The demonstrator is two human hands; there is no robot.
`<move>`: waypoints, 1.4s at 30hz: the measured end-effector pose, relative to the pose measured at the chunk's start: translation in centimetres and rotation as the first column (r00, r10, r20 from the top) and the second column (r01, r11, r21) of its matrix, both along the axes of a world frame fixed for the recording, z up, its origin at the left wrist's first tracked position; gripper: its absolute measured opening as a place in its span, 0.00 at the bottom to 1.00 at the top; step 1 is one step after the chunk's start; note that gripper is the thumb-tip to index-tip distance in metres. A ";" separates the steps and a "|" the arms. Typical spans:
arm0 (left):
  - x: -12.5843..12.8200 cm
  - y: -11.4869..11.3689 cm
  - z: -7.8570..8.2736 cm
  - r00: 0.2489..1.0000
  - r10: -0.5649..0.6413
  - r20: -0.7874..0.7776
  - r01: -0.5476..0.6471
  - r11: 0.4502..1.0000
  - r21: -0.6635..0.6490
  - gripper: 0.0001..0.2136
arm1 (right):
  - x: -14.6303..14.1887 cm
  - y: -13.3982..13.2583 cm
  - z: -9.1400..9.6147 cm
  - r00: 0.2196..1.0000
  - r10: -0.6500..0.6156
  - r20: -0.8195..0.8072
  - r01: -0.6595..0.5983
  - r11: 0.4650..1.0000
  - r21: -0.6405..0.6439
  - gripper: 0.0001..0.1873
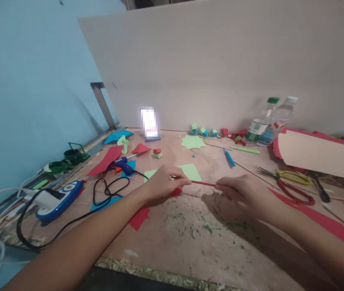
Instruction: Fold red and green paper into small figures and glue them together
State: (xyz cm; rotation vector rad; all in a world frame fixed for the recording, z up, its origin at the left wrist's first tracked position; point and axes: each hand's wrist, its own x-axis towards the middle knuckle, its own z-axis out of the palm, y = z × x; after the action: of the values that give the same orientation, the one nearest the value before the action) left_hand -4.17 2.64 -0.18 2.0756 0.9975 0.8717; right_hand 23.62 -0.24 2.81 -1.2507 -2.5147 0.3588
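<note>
Tabletop (159,252) beneath, red rod (203,183) between hands (163,181) (240,192)

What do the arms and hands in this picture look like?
The left hand and right hand are a person's, without gloves. The left forearm and right forearm are bare and taper toward the hands; no sleeves, watch or bracelet show.

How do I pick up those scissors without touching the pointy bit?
Best grip the scissors by their yellow and red handles, coming from the right: the handle loops lie that way, while the narrow blades point left, slightly spread, so that end looks riskier.
</note>
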 end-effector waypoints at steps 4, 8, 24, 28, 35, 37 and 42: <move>0.0 0.3 -0.6 0.987 0.103 0.122 -0.092 0.991 -0.099 0.12 | 0.5 0.6 1.2 0.994 0.008 -0.109 -0.028 0.982 -0.187 0.23; 0.4 0.2 -0.8 0.970 0.158 0.186 -0.121 0.973 -0.199 0.13 | 0.9 1.0 1.3 0.991 0.007 -0.131 -0.036 0.975 -0.221 0.23; 1.9 -1.0 0.3 0.823 0.348 0.449 -0.248 0.931 -0.267 0.17 | -0.9 0.2 -1.2 0.381 -0.405 -0.831 -0.328 0.781 -0.531 0.27; 3.8 -3.1 0.2 0.864 0.306 0.400 -0.185 0.931 -0.314 0.15 | -2.7 -0.7 -2.5 0.312 -0.483 -0.818 -0.469 0.670 -0.575 0.25; 4.6 -3.6 -0.7 0.900 0.236 0.366 -0.021 0.863 -0.504 0.16 | -2.0 -1.1 -2.1 0.281 -0.466 -0.839 -0.601 0.596 -0.532 0.20; 4.4 -3.4 -0.8 0.896 0.243 0.373 0.010 0.827 -0.562 0.18 | -2.0 -1.1 -2.1 0.318 -0.443 -0.839 -0.619 0.573 -0.537 0.20; 3.8 -2.7 -0.1 0.829 0.303 0.471 0.051 0.796 -0.603 0.19 | -2.1 -1.2 -2.7 0.398 -0.415 -0.818 -0.625 0.531 -0.573 0.22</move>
State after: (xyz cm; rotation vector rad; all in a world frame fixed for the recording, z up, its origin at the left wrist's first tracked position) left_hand -0.40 -0.11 -0.26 1.1276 0.9374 0.9877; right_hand 21.48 -1.49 0.13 -0.6126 -1.2642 1.9413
